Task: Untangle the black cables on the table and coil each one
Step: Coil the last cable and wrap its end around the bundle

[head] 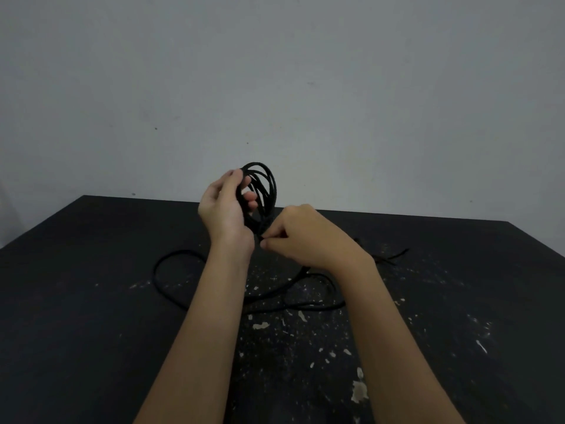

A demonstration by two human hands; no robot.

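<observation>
The left hand point(226, 209) is gripping a half-wound coil of black cable point(270, 185), fingers curled through its loops. At its four o'clock, the right hand point(308, 237) is pinching the strand at the coil's base. Loose cable point(154, 272) is lying looped on the table point(91, 301) at six o'clock. Coiling looks to be under way, and the next turn will probably need slack drawn up.

The head-worn camera looks forward and down, close over the black table point(91, 301), facing the grey wall point(275, 71).
</observation>
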